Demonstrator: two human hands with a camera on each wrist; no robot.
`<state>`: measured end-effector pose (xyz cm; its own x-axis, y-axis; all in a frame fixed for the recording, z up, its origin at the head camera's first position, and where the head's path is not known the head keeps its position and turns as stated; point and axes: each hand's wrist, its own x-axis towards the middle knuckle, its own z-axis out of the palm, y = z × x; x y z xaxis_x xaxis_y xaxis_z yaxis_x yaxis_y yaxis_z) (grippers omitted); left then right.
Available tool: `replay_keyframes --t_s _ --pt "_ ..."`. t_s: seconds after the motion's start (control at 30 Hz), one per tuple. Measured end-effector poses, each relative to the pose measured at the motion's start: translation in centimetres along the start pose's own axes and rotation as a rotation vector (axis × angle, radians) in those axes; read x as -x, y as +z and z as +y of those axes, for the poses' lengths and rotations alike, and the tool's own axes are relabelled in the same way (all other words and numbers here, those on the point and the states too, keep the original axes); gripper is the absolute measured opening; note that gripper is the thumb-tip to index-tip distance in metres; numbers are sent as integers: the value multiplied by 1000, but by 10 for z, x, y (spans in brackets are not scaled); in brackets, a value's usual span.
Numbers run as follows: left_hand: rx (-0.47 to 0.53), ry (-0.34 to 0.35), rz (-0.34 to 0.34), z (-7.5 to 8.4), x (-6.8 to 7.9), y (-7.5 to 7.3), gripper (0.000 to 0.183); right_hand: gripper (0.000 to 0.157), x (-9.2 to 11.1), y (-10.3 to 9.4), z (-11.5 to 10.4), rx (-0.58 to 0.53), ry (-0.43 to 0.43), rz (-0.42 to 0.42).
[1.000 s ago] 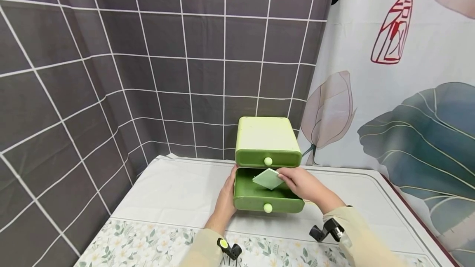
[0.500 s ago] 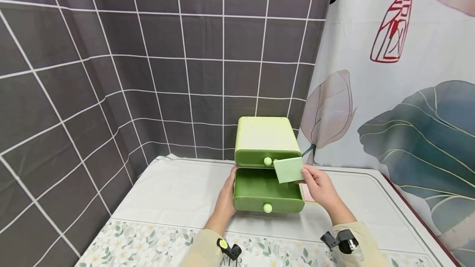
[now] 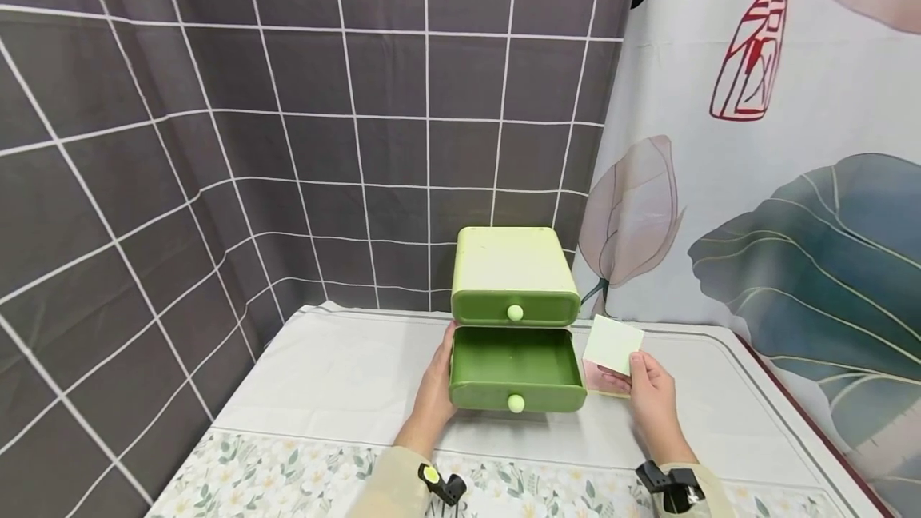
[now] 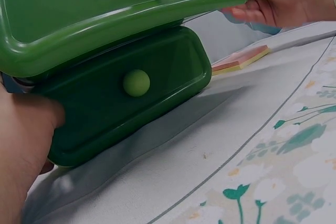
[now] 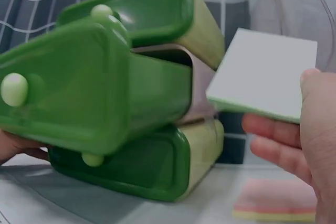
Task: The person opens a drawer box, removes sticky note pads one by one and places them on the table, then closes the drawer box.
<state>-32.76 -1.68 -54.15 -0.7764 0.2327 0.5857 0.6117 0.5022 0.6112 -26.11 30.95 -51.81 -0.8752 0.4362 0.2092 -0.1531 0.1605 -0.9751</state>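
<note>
A small green drawer unit [image 3: 509, 258] stands on the table, its middle drawer [image 3: 482, 396] pulled out and bare inside. Top and bottom drawers are pushed in; the bottom drawer [image 4: 168, 72] shows in the left wrist view. My left hand [image 3: 434, 390] rests along the unit's left side, the thumb at the bottom drawer's edge. To the right of the unit, my right hand [image 3: 655, 398] pinches a pale green sticky-note pad [image 3: 612, 344] at its corner, in the air. Below it lies a pink and yellow sticky-note pad [image 5: 278, 195], partly covered in the head view.
A white cloth with a flowered front band covers the table [image 3: 324, 390]. Behind the unit hangs a dark gridded curtain [image 3: 381, 150]. On the right is a white curtain [image 3: 669, 78] with leaf and flower prints.
My right hand has lifted the green sticky-note pad out of the middle drawer and carried it right, over the pink and yellow pad. My left hand has stayed at the unit.
</note>
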Motion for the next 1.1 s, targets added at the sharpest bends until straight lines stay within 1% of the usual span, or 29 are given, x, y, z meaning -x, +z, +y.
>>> replay_keyframes --t_s 0.17,0.3,0.37,0.43,0.5,0.6,0.67,0.77,0.83,0.97,1.1 --pt "-4 -1 -5 0 2 0 105 60 -2 -1 19 164 65 76" --pt "-6 10 -6 0 2 -1 104 57 -3 0 25 307 93 117" --pt "4 17 -4 1 2 -2 104 54 -3 1 26 398 96 146" --pt "11 16 -4 1 1 -2 104 49 -3 2 25 487 74 183" --pt "21 13 -4 2 0 -3 104 43 -4 2 25 584 28 224" --pt "22 9 -6 2 0 -4 104 34 -4 3 24 673 -40 279" --pt "21 13 -6 3 0 -4 104 30 -5 2 25 709 -63 300" --pt "16 26 -4 2 0 -3 103 28 -5 1 25 755 -44 292" --pt "16 31 0 1 0 -3 103 30 -4 0 24 799 -17 273" --pt "26 40 3 -1 0 -1 103 37 -2 1 23 866 27 227" --pt "27 55 7 -2 0 -1 104 46 -2 0 22 879 46 196"
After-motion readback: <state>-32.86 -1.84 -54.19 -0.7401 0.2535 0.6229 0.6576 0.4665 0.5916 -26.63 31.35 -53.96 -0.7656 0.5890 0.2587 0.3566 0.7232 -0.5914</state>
